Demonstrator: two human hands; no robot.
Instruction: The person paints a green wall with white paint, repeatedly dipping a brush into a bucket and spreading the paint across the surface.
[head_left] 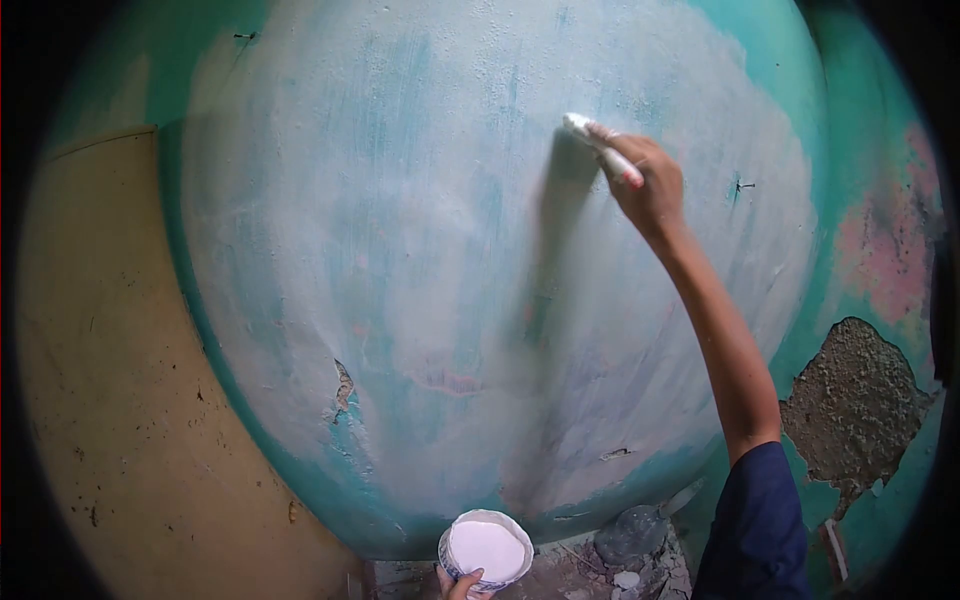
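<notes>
My right hand is raised to the upper right part of the wall, its fingers closed round a paintbrush smeared with white. The brush's tip is at the wall surface, which carries streaky white paint over turquoise. Low in the view, my left hand grips a small tub of white paint by its side, thumb near the rim. Only part of that hand shows; the rest is cut off by the bottom edge.
Nails stick out of the wall. Plaster has broken away in a rough patch on the right. A tan panel stands at the left. Rubble and a grey rounded object lie on the floor by the wall's foot.
</notes>
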